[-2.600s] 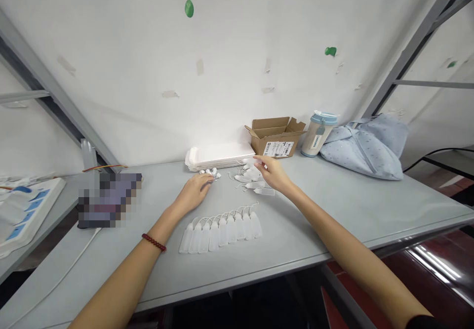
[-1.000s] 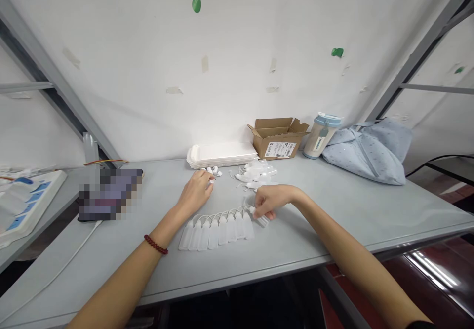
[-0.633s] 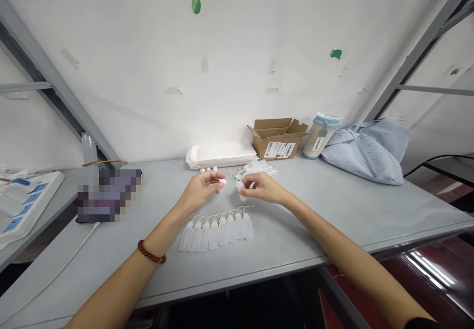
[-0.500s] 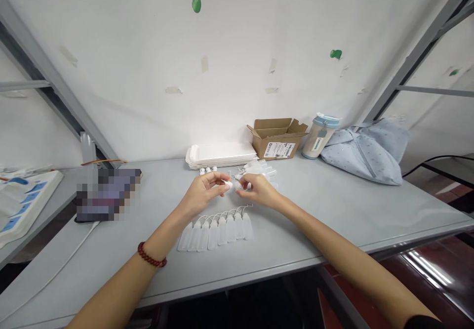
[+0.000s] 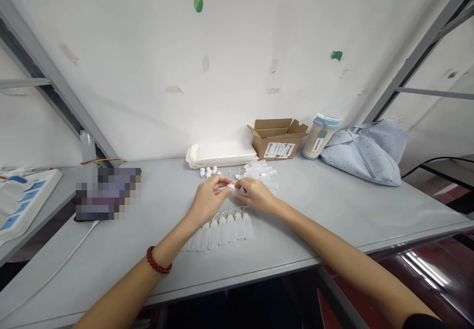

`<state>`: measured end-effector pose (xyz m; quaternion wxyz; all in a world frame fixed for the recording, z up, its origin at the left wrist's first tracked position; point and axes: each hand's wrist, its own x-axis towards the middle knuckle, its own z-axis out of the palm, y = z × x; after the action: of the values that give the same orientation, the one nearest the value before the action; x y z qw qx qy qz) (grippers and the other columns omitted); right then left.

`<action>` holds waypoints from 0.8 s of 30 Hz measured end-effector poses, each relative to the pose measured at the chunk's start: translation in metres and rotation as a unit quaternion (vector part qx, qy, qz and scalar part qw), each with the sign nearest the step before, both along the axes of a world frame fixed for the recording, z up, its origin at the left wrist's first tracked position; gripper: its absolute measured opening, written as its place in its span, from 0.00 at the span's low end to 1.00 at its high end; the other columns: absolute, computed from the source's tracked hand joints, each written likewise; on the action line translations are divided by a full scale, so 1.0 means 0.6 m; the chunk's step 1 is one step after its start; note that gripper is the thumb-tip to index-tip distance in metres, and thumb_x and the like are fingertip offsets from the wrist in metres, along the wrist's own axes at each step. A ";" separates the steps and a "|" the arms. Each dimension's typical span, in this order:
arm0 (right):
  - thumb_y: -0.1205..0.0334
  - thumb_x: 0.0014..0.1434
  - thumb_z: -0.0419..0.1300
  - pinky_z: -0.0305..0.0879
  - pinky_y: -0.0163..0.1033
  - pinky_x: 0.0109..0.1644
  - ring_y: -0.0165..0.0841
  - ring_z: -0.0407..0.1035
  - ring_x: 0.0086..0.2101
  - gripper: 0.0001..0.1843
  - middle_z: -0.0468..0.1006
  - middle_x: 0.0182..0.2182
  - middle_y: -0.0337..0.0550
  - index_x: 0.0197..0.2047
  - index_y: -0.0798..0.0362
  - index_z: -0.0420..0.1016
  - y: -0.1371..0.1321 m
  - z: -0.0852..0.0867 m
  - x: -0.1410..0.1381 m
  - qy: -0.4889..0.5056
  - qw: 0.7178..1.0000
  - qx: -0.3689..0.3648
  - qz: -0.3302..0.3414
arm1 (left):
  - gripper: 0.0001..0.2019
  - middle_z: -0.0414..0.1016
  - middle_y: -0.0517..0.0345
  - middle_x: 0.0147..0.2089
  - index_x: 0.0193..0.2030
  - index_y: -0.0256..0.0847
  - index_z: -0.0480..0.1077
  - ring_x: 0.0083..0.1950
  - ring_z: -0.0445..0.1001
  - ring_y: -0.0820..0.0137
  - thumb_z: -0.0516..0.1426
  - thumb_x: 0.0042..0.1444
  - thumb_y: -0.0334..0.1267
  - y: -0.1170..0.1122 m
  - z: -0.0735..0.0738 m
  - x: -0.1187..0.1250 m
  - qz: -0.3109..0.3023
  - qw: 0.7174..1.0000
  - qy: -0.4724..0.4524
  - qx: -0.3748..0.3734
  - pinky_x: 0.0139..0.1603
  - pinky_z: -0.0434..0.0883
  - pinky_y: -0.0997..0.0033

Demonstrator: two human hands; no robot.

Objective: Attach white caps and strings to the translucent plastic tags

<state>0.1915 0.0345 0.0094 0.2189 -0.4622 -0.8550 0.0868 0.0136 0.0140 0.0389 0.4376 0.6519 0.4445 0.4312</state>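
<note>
My left hand and my right hand meet above the grey table, fingers pinched together. Between the fingertips sits a small white cap against a small translucent bottle that my right hand holds. Just below the hands lies a row of several small translucent bottles with tethered caps, partly hidden by my left forearm. Behind the hands are a few loose white caps and a pile of loose bottles.
At the back stand a stack of white trays, an open cardboard box, a lidded cup and a light blue cloth bag. A blurred dark object with a white cable lies at left.
My right hand took a bottle from the pile and my left hand took a cap; both hands came together at the table's middle, cap against bottle.
</note>
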 end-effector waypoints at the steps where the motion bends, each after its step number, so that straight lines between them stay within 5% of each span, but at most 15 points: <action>1: 0.62 0.57 0.61 0.57 0.34 0.34 0.32 0.67 0.31 0.08 0.74 0.32 0.45 0.40 0.57 0.70 -0.001 0.000 0.000 0.002 1.000 0.006 0.000 | 0.10 0.75 0.51 0.43 0.36 0.38 0.70 0.49 0.74 0.62 0.60 0.48 0.39 0.001 -0.001 0.000 0.011 1.000 0.001 -0.001 0.50 0.71 0.62; 13: 0.61 0.59 0.58 0.57 0.35 0.32 0.32 0.67 0.29 0.08 0.74 0.31 0.45 0.40 0.57 0.68 -0.010 -0.001 -0.001 0.030 0.996 0.083 0.029 | 0.10 0.75 0.59 0.31 0.33 0.36 0.70 0.32 0.75 0.71 0.63 0.46 0.37 0.008 0.007 -0.008 0.046 0.994 -0.046 -0.089 0.40 0.73 0.66; 24: 0.57 0.61 0.55 0.60 0.36 0.33 0.34 0.68 0.32 0.09 0.75 0.31 0.46 0.36 0.55 0.68 -0.029 0.013 -0.009 0.097 0.983 0.153 0.032 | 0.12 0.73 0.60 0.29 0.32 0.36 0.71 0.32 0.72 0.71 0.65 0.42 0.39 0.010 0.011 -0.012 0.041 0.996 -0.069 -0.033 0.36 0.71 0.69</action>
<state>0.1861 0.0168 0.0169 0.3662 -0.3846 -0.8473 0.0062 0.0064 0.0198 0.0455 0.4701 0.5872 0.4536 0.4780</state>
